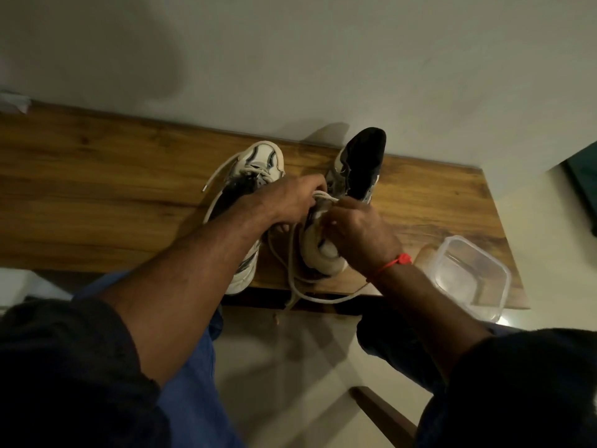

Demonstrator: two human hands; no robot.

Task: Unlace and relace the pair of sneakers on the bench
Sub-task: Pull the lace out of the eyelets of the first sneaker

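Observation:
Two white, grey and black sneakers stand on the wooden bench point(97, 176). The left sneaker point(258, 163) lies partly under my left forearm, with a loose lace end trailing off its left side. The right sneaker point(358, 169) has its black tongue pulled up and its toe toward me. My left hand point(290, 198) pinches the white lace point(323, 197) over the right sneaker's eyelets. My right hand point(358, 234) grips the same sneaker near its toe and also holds the lace. Long loops of lace point(310, 295) hang over the bench's front edge.
A clear plastic container point(471, 276) sits at the bench's front right corner, close to my right wrist. A pale wall rises behind the bench. Below are my blue-trousered knees, a light floor and a dark wooden piece point(384, 415).

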